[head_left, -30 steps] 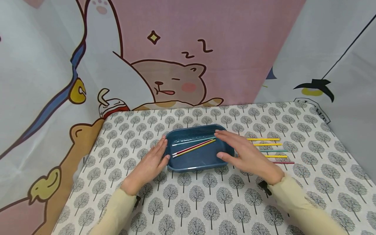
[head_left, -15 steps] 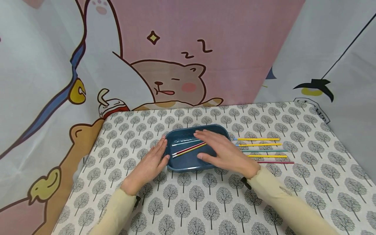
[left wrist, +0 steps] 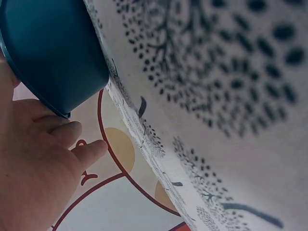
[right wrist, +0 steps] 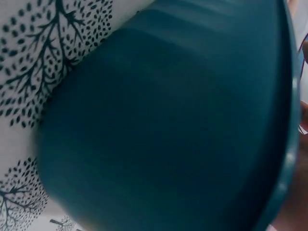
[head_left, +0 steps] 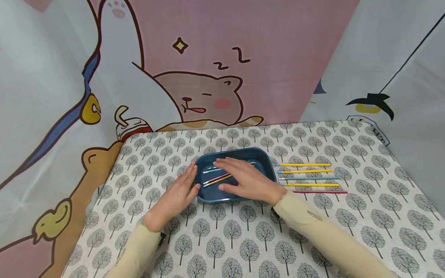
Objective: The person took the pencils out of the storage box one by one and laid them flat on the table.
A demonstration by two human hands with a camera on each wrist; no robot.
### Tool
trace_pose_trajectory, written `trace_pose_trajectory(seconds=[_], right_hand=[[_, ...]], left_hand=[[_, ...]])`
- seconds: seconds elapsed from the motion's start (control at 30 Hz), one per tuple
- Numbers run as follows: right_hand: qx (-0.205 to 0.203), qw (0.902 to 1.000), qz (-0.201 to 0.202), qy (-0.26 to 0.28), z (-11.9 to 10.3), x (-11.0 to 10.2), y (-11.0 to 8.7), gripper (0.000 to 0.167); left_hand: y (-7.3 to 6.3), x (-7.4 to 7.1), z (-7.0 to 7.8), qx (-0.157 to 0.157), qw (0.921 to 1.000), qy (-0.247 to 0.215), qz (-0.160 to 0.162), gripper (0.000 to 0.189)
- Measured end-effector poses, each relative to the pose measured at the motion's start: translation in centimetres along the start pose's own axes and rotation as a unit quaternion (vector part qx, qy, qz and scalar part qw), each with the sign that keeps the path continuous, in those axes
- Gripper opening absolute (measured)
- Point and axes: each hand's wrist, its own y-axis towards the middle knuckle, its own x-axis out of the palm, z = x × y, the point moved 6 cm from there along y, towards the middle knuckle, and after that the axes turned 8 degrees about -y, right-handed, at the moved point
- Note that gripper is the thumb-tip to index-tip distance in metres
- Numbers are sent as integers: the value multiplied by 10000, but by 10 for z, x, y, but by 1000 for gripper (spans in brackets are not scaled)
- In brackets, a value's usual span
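Observation:
A dark blue oblong tray (head_left: 209, 194) stands on the table, its outer side close up in the left wrist view. In it lie a teal pencil (head_left: 209, 170), a red pencil (head_left: 216, 179) and a yellow pencil (head_left: 219, 180), their right parts partly covered by my right hand (head_left: 250, 180). That hand hovers over the tray with fingers extended left and thumb apart, holding nothing. My left hand (head_left: 175, 194) rests its straight fingers and thumb along the tray's left end; in the left wrist view its fingers (left wrist: 65, 132) are beside the rim.
To the right of the tray several pencils lie in a row, among them a yellow pencil (head_left: 306, 165), a teal pencil (head_left: 309, 178) and a red pencil (head_left: 320, 192). A tree-print cloth (head_left: 222, 239) covers the table. A cartoon-print curtain (head_left: 271, 58) hangs behind.
My right hand has moved left, from the tray's right end to over the pencils in its middle, uncovering more of the row at right. The left hand and tray have stayed put.

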Motion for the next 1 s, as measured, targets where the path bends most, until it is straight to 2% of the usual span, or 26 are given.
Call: trace_pose_trajectory(seconds=[0.5, 0.7, 1.0], right_hand=[[149, 9968, -734, -282, 5, 22, 17, 76], [64, 9963, -831, -191, 5, 29, 22, 69], [207, 9938, -1087, 39, 8, 39, 25, 59]], left_hand=[[-1, 0, -1, -71, 10000, 2, -42, 65], [-2, 0, 0, -42, 10000, -18, -22, 65], [-2, 0, -1, -6, 10000, 4, -25, 67]])
